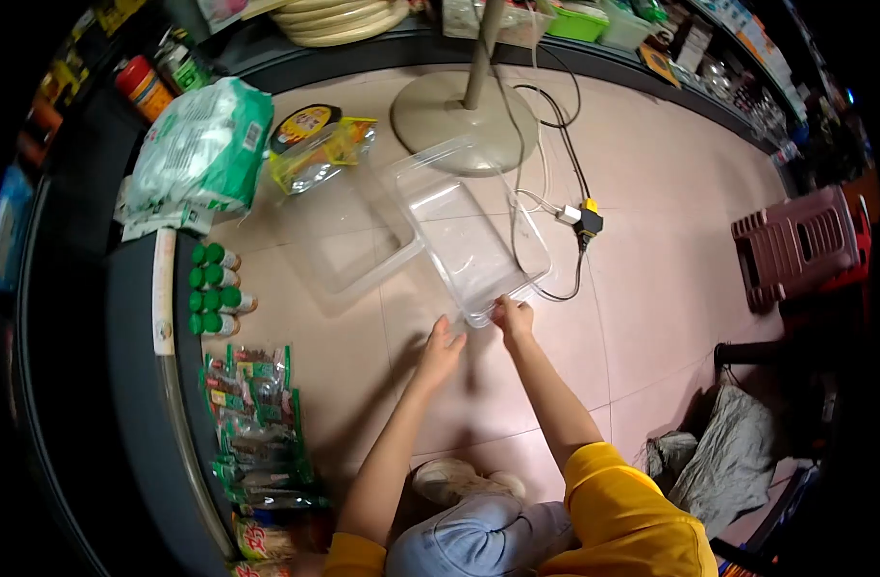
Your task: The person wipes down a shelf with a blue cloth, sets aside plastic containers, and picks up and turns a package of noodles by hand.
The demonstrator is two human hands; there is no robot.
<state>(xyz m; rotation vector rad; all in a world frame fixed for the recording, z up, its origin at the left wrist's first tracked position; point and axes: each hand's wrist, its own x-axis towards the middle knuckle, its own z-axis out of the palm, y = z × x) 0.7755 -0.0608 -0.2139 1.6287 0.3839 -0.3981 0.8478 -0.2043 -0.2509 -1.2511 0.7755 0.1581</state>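
A clear plastic bin (pixel 459 231) is in front of me, its near end towards my body. My right hand (pixel 512 317) pinches the near rim of this bin at its right corner. My left hand (pixel 440 354) is just left of the same near end, fingers apart and nothing held. A second clear plastic bin (pixel 348 279) sits to the left, against the first one. Yellow packets (pixel 348 142) and a black-and-yellow round pack (pixel 305 125) lie at that second bin's far end; whether they are inside it I cannot tell.
Behind the bins stands a round stand base (pixel 430 120) with a pole. Black cables run to a power adapter (pixel 588 223). Left are green-capped bottles (pixel 214 279), green packets (pixel 257 423) and a big green-white pack (pixel 195 144). A stool (pixel 800 245) stands right.
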